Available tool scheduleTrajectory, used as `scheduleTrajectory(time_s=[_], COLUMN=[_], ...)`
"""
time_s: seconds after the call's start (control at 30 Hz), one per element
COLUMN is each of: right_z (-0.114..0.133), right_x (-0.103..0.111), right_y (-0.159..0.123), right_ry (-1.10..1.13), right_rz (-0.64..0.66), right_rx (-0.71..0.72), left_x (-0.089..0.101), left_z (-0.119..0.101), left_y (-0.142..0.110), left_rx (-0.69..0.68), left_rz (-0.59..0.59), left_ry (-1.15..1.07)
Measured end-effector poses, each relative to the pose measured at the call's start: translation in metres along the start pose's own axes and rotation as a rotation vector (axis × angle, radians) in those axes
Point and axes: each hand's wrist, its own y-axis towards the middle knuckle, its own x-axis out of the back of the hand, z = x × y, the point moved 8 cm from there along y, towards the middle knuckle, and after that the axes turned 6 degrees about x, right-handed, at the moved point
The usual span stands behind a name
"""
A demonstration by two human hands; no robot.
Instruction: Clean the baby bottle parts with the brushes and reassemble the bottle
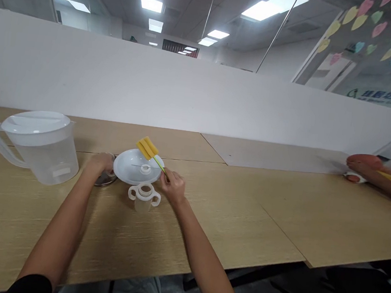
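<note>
My right hand is closed around the thin green handle of a yellow sponge brush. The brush's sponge head is raised over the far rim of a white bowl. A small white ring-shaped piece lies inside the bowl. Just in front of the bowl stands a clear cup with two white handles, upright and untouched. To the bowl's left, my left hand has its fingers curled at a shiny, dark round dish or lid; what they grip is mostly hidden.
A large translucent pitcher with a lid stands at the left on the wooden table. Behind the table runs a white wall. At the far right another person's arm rests near a red round object.
</note>
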Motion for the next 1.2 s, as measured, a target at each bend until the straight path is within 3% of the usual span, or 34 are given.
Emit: scheduleTrajectory(time_s=[0.13, 0.23, 0.3, 0.4, 0.47, 0.6, 0.87, 1.2], right_z=[-0.003, -0.004, -0.004, -0.004, -0.004, -0.003, -0.003, -0.001], right_x=[0.000, 0.001, 0.001, 0.001, 0.001, 0.001, 0.002, 0.006], right_y=[0.001, 0.002, 0.002, 0.003, 0.003, 0.004, 0.006, 0.006], right_ry=[-0.014, -0.025, -0.028, -0.027, -0.027, -0.035, -0.049, -0.034], right_rz=[0.007, -0.005, -0.015, -0.019, -0.011, -0.004, 0.003, -0.064], right_rx=[-0.050, -0.075, -0.076, -0.075, -0.075, -0.059, -0.077, -0.060], left_x=[0.030, 0.040, 0.027, -0.005, -0.022, -0.035, -0.032, 0.014], left_z=[-0.003, -0.039, -0.070, -0.100, -0.109, -0.109, -0.110, -0.085], left_y=[-0.010, -0.019, -0.020, -0.013, -0.007, 0.001, 0.000, -0.015], left_rx=[-0.002, -0.240, -0.399, -0.458, -0.466, -0.466, -0.522, -0.549], left_rz=[-0.156, -0.278, -0.219, -0.128, -0.104, -0.100, -0.094, -0.143], left_ry=[0.010, -0.149, -0.231, -0.216, -0.204, -0.190, -0.203, -0.363])
